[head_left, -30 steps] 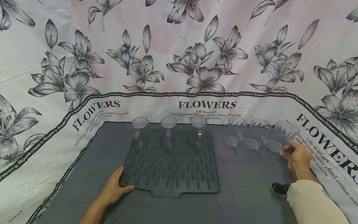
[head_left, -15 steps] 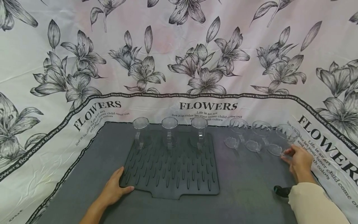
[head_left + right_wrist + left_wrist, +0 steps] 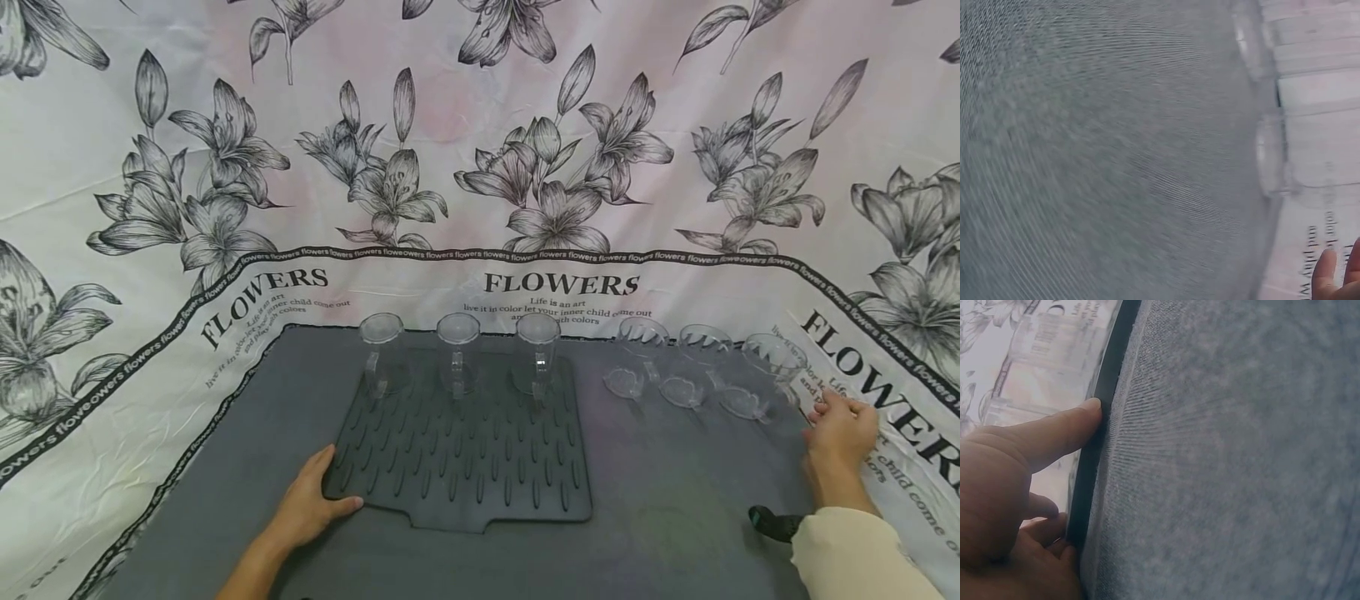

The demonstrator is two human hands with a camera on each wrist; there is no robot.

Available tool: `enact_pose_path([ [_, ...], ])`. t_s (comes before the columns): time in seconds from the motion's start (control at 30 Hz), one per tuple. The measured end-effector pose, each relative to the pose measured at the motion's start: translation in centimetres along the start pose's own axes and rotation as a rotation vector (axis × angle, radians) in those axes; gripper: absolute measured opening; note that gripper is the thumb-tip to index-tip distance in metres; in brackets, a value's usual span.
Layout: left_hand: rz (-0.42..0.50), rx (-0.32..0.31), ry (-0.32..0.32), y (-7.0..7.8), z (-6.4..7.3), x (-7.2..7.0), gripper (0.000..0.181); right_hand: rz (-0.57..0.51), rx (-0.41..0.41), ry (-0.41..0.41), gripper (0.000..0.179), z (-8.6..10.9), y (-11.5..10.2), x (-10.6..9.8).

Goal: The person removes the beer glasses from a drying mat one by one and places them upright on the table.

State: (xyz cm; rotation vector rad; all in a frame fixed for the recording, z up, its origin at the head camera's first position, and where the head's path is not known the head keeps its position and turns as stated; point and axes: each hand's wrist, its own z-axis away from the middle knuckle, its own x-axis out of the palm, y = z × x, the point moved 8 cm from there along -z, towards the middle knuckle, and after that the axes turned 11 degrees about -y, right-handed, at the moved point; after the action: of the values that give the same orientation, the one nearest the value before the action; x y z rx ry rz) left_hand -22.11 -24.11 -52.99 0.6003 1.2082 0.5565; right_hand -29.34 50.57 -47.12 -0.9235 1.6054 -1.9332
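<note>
My left hand (image 3: pixel 306 497) rests at the near left corner of a dark ridged drying mat (image 3: pixel 457 467). Its straight thumb touches the front edge while the fingers lie along the left side; the left wrist view shows the thumb (image 3: pixel 1063 431) against the mat's dark rim (image 3: pixel 1089 469). Several clear glass mugs stand along the back. Three on the mat appear upside down, including the middle mug (image 3: pixel 458 354). Three upright ones stand on the table to the right. My right hand (image 3: pixel 843 429) is just right of the rightmost mug (image 3: pixel 772 358), holding nothing, fingers loosely bent.
Grey cloth covers the table (image 3: pixel 660 483). A white curtain (image 3: pixel 420 208) printed with flowers hangs close behind the mugs and along both sides. A small black object (image 3: pixel 772 523) sits at my right sleeve (image 3: pixel 855 550).
My right hand has let go of the rightmost glass mug and moved away to the right. My left hand has stayed at the mat's corner. The mugs stand where they were.
</note>
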Motion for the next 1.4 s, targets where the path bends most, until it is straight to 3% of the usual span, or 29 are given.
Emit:
enact_pose_path([
  [0.27,0.003,0.003,0.007,0.1,0.0,-0.1,0.11,-0.111,-0.056,0.012,0.013,1.6,-3.1,-0.3],
  [0.5,-0.002,0.009,0.019,0.2,0.0,-0.1,0.108,-0.094,-0.117,-0.009,0.013,3.9,-5.1,0.3],
  [0.8,-0.006,0.011,0.023,0.3,0.2,-0.2,0.107,-0.231,-0.127,-0.173,0.005,8.1,-5.9,3.0],
  [1.1,0.013,0.012,0.018,0.2,0.3,-0.1,0.107,-0.227,-0.174,-0.255,0.009,11.7,-6.8,4.7],
  [1.4,0.025,0.014,0.014,0.2,0.2,-0.2,0.108,-0.303,-0.246,-0.419,0.012,15.7,-7.7,7.0],
])
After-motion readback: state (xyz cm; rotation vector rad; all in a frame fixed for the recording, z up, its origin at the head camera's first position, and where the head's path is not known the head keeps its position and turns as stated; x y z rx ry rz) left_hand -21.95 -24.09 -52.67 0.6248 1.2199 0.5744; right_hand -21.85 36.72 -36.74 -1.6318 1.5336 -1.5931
